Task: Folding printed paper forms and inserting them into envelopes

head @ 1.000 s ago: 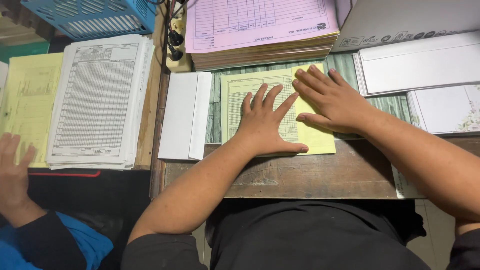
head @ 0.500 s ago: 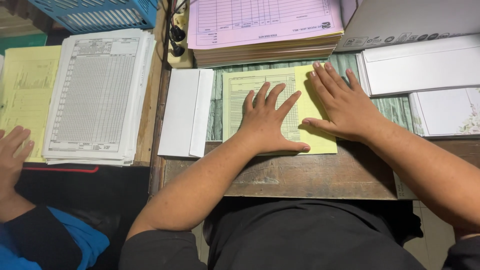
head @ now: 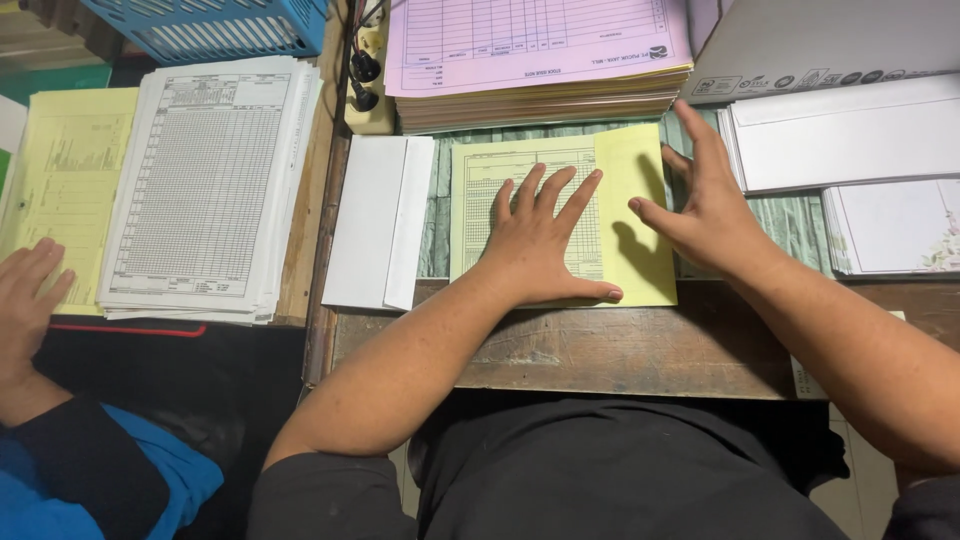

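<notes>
Office desk: form stacks (head: 535, 60), envelopes (head: 378, 222), filing basket (head: 215, 25).

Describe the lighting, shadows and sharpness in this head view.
Head view: even light from overhead, no glare; the right hand casts a soft shadow on the yellow form; the left hand and white envelope look sharp; frame edges bend slightly.
</notes>
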